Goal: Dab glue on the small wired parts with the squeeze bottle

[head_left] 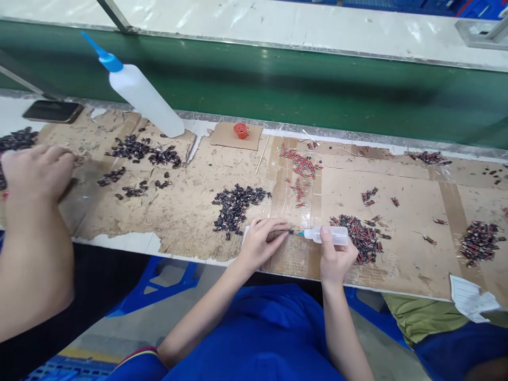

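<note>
Between the thumb and fingers of my left hand (262,241) is a small black part (291,232), pinched just above the cardboard. My right hand (336,256) grips a small clear squeeze bottle (326,235), tipped sideways. Its blue nozzle (301,233) points left, at or very near the black part; whether they touch I cannot tell. Beyond my left hand lies a pile of small black parts (234,206). Close by my right hand is a heap of black parts with red pieces (359,241). Loose small red pieces (304,165) are scattered farther back.
A large white bottle with a blue nozzle (145,98) stands at the back left, near a phone (53,111). An orange cup (240,130) sits on a cardboard square, with a thin stick (262,154) beside it. At left, a co-worker's hand (39,169) reaches over more black parts.
</note>
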{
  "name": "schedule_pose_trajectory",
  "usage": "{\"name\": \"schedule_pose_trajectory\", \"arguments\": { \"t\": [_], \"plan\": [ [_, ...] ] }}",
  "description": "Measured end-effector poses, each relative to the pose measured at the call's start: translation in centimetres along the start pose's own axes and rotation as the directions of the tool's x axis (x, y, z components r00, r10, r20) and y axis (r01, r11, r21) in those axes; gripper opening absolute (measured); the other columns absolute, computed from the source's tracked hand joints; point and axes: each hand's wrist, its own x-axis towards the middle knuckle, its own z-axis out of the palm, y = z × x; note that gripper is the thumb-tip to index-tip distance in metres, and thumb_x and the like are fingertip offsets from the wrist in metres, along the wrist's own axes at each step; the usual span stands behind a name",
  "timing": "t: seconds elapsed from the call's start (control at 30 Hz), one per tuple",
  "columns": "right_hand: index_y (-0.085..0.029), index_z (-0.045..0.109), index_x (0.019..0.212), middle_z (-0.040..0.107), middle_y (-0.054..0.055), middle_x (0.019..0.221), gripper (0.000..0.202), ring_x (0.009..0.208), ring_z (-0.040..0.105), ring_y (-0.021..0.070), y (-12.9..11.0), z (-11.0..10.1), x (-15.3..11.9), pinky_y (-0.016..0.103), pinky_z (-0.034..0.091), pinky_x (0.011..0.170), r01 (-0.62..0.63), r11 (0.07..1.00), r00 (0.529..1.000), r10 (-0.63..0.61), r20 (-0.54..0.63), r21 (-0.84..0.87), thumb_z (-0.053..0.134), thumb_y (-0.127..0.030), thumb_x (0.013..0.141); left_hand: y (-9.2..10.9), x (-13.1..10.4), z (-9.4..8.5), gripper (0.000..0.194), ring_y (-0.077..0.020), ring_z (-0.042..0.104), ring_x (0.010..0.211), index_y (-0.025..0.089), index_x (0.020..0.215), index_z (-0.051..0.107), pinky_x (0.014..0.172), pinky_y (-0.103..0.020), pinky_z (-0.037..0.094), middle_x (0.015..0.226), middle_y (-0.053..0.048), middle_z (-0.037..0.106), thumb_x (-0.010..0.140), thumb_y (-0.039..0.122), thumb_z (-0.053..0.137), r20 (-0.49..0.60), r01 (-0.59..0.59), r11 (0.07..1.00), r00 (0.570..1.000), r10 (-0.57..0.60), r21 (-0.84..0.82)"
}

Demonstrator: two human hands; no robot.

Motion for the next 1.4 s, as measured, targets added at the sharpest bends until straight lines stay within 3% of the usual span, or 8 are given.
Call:
{"name": "schedule_pose_trajectory", "arguments": {
  "t": [0.47,0.87,1.13,1.4],
  "plan": [
    [-0.015,0.067,0.066,0.066,0.003,0.060,0.031,0.055,0.058,0.0153,-0.17,0.50,0.12,0.026,0.047,0.055,0.011,0.997,0.997,-0.006,0.078,-0.071,0.070,-0.045,0.072,0.04,0.06,0.07,0.010,-0.0221,0.072,0.091,0.022,0.093,0.066,0.087,-0.039,0.043,0.089,-0.004,0.078,0.084,0.025,0.064,-0.005,0.077,0.996,0.997,-0.077,-0.043],
    [-0.016,0.065,0.066,0.064,0.001,0.060,0.027,0.055,0.056,0.0145,-0.43,0.49,0.13,0.025,0.047,0.054,0.012,1.000,1.000,-0.012,0.006,-0.016,0.071,-0.042,0.071,-0.06,-0.05,0.18,0.007,-0.0212,0.072,0.089,0.022,0.090,0.068,0.087,-0.040,0.044,0.087,-0.003,0.078,0.085,0.025,0.065,-0.032,0.045,0.999,0.998,-0.046,-0.025],
    [-0.016,0.066,0.065,0.064,0.001,0.058,0.028,0.055,0.056,0.0146,-0.30,0.64,0.04,0.026,0.048,0.054,-0.003,0.999,0.997,0.006,0.072,-0.035,0.070,-0.042,0.072,-0.06,0.11,0.23,0.007,-0.0212,0.072,0.087,0.023,0.089,0.070,0.087,-0.040,0.045,0.086,-0.003,0.078,0.084,0.026,0.065,-0.041,0.051,0.998,0.998,-0.052,-0.025],
    [-0.014,0.067,0.070,0.068,0.003,0.064,0.027,0.059,0.062,0.0171,0.07,0.50,-0.01,0.028,0.050,0.057,0.017,1.000,0.999,-0.017,-0.044,-0.010,0.072,-0.042,0.071,-0.11,-0.01,0.14,0.007,-0.0211,0.071,0.088,0.022,0.088,0.070,0.088,-0.039,0.045,0.086,-0.002,0.078,0.084,0.026,0.066,-0.041,0.063,0.997,0.997,-0.065,-0.049]
  ]
}}
